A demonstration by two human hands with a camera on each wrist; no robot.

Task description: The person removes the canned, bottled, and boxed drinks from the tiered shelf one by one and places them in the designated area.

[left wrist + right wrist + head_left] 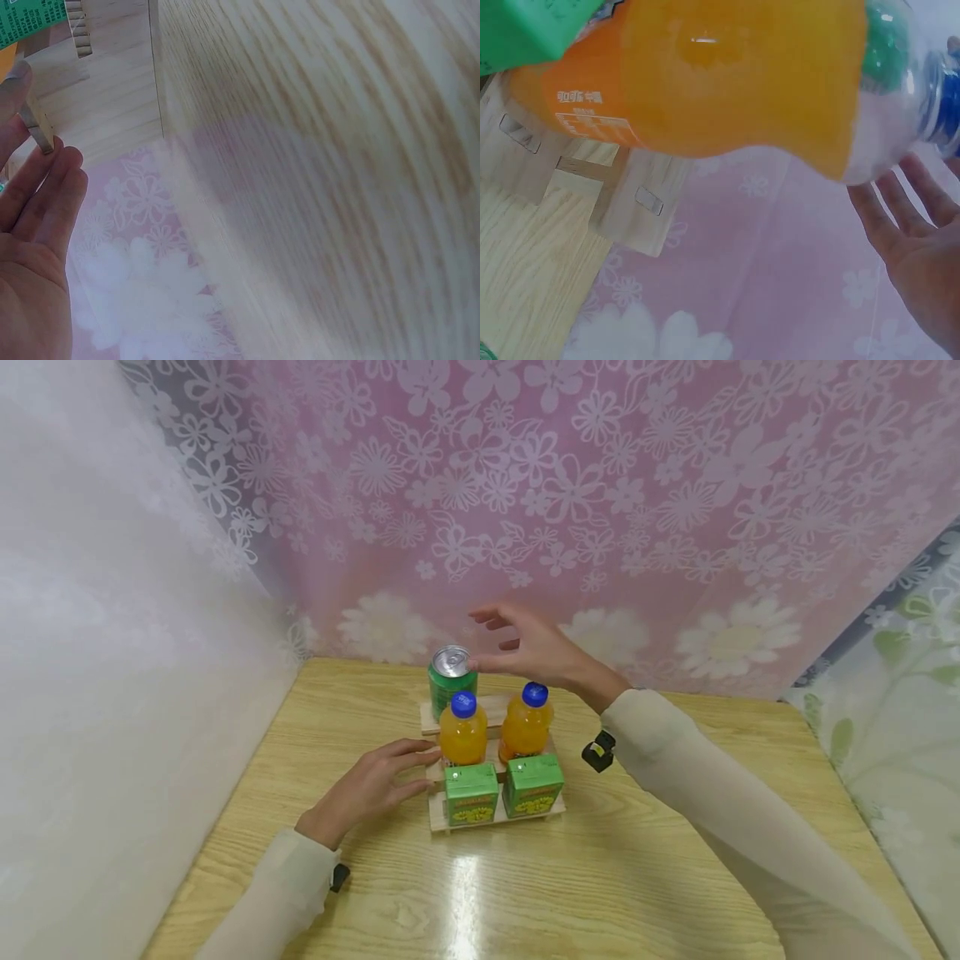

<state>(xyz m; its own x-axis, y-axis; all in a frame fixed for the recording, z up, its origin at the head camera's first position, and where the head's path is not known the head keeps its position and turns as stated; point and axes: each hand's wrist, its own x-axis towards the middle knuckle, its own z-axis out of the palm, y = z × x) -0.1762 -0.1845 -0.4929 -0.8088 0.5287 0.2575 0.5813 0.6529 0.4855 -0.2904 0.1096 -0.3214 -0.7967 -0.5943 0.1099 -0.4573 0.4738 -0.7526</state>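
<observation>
A stepped wooden rack [495,706] stands on the table, its left side between the thumb and fingers of my left hand [375,783]. In the left wrist view the fingertips [71,159] grip the end of one slat. A green can [452,683] stands upright on the back step. Beside its rim is my right hand [531,647], the thumb close to the lid and the fingers extended, holding nothing. Two orange drink bottles with blue caps, a left bottle [463,735] and a right bottle [527,727], occupy the middle step. Two green juice cartons [471,795] fill the front step.
The rack sits on a light wood-grain table [600,868]. Behind the table hangs a pink flowered curtain [480,485], close past my right hand. A white wall [112,652] borders the left side. The bottles stand between my right forearm and the cartons.
</observation>
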